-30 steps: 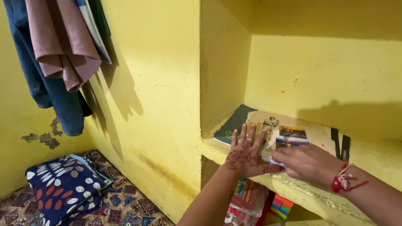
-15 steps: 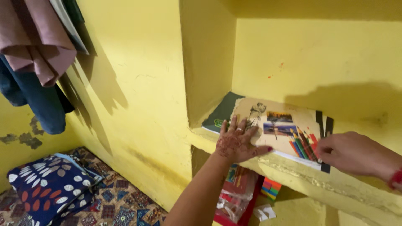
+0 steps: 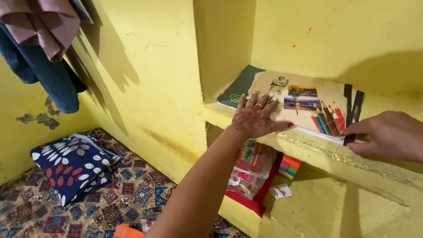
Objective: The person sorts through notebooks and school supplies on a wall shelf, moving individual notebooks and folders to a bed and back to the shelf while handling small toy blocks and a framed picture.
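Yellow plaster walls frame a shelf (image 3: 308, 147) cut into a niche, and a tan book (image 3: 304, 103) with pictures and coloured pencils on its cover lies flat on it. It rests on a dark green book (image 3: 240, 88) that sticks out at the left. The left hand (image 3: 255, 119), hennaed and wearing a ring, lies flat and open, fingers spread, on the tan book's left end. The right hand (image 3: 385, 134) pinches the book's right front corner, by its black spine strip, between thumb and fingers. Below the shelf sit red packets (image 3: 253, 165) and a striped block (image 3: 288, 167). Clothes (image 3: 39, 39) hang at upper left; a patterned pillow (image 3: 72, 165) lies on the floor.
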